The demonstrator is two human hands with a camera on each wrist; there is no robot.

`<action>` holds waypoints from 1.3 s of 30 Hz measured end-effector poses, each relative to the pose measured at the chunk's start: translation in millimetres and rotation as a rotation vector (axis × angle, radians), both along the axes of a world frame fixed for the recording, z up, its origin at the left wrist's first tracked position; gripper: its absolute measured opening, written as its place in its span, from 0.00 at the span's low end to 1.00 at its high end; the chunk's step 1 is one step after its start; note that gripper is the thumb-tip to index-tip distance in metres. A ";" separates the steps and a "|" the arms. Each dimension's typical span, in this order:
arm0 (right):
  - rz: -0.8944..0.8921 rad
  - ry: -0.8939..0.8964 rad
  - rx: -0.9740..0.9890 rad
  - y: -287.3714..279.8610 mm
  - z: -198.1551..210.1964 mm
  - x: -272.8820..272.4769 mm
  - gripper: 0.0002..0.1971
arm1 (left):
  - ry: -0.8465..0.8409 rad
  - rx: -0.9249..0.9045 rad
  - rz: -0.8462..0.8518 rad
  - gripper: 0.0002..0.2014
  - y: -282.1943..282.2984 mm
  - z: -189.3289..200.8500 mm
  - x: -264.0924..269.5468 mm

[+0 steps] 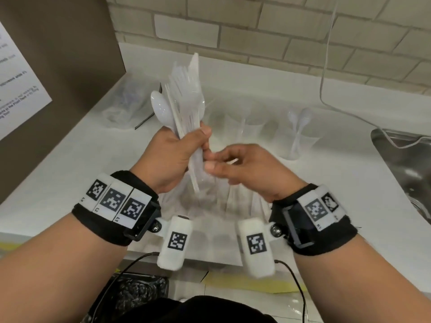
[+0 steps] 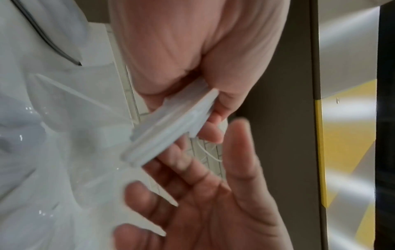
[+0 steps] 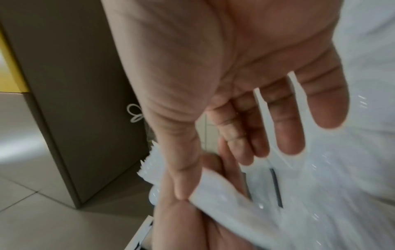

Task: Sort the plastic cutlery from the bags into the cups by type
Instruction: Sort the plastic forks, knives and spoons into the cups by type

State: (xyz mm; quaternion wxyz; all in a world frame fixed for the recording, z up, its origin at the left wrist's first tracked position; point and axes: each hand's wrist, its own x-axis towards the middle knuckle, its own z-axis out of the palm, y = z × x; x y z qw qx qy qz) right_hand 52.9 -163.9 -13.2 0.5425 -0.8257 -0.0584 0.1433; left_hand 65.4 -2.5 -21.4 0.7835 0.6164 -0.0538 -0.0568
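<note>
My left hand (image 1: 200, 141) grips a bundle of white plastic cutlery (image 1: 186, 96) upright above the counter. Forks, a knife and a spoon (image 1: 161, 108) fan out of its top. The handle ends (image 2: 171, 126) stick out below the left hand's (image 2: 209, 118) curled fingers. My right hand (image 1: 214, 163) is just beside those handles with fingers loosely spread and the thumb touching the bundle (image 3: 213, 191). Clear cups (image 1: 233, 127) stand behind the hands. The cup at the right (image 1: 297, 145) holds two spoons. A clear bag (image 1: 210, 206) lies under the hands.
Another crumpled clear bag (image 1: 126, 106) lies at the back left by a brown panel (image 1: 77, 54) with a paper notice. A steel sink (image 1: 405, 164) is at the right. A white cable (image 1: 326, 66) hangs down the brick wall onto the counter.
</note>
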 end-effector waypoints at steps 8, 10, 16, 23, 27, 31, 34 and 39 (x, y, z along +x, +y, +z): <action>-0.320 -0.281 0.273 19.9 29.2 18.8 0.08 | 0.031 0.121 -0.163 0.09 4.6 -9.8 -5.8; -0.326 -0.221 0.303 24.0 27.3 21.4 0.07 | 0.066 0.118 -0.191 0.10 4.5 -10.6 -6.3; -0.476 -0.111 0.550 23.5 27.3 31.9 0.09 | 0.096 0.137 -0.230 0.13 5.5 -18.5 -7.1; -0.619 -0.404 0.753 12.2 47.6 32.0 0.10 | 0.106 0.224 -0.056 0.17 4.6 -28.0 5.1; -0.328 -0.413 0.253 24.3 31.8 25.4 0.10 | 0.076 0.269 0.067 0.16 0.4 -28.4 11.9; -0.199 -0.389 -0.059 37.0 13.2 20.9 0.08 | 0.002 0.304 0.036 0.13 -3.5 -22.0 12.5; -0.196 -0.389 -0.112 40.6 9.6 21.4 0.09 | -0.072 0.323 0.013 0.16 -6.7 -18.2 10.3; -0.165 -0.336 -0.097 42.6 13.0 23.4 0.08 | -0.060 0.291 0.077 0.16 -6.6 -22.1 9.3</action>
